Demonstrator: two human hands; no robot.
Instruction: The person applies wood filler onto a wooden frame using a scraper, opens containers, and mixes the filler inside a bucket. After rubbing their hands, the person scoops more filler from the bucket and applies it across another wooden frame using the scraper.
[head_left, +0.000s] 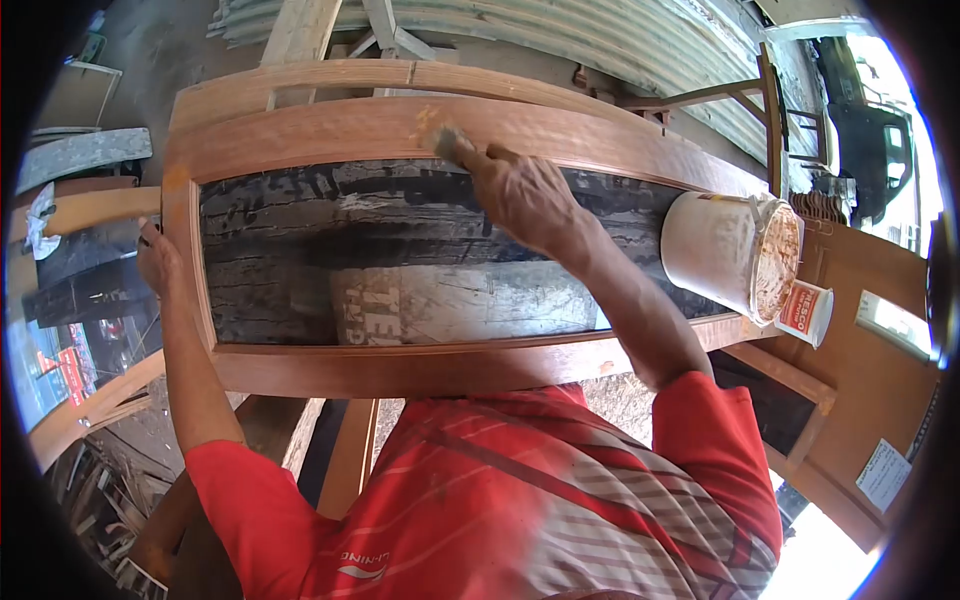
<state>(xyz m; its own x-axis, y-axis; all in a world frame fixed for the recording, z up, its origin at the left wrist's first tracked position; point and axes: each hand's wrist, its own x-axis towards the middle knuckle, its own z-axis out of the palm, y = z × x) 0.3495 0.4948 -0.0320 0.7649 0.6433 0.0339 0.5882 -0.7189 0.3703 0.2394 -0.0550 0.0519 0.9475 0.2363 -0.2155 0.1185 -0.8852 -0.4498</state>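
Observation:
A long wooden door frame (300,372) with a dark, scuffed panel (280,250) lies across in front of me. My right hand (525,200) is closed around a small greyish putty knife (455,147), blurred by motion, at the far rail. Orange-yellow filler is smeared on the wood just beyond the blade. At the left end, my left hand (160,262) grips the outer edge of the frame, its fingers partly hidden. A white bucket (710,245) lies tipped on its side at the right end, its inside coated with pinkish filler.
Beside the bucket's mouth is a small white tub (805,312) with a red label. Corrugated sheets (600,40) lie beyond the frame. Wood scraps (105,500) are piled at lower left. A brown door panel (865,330) stands at right.

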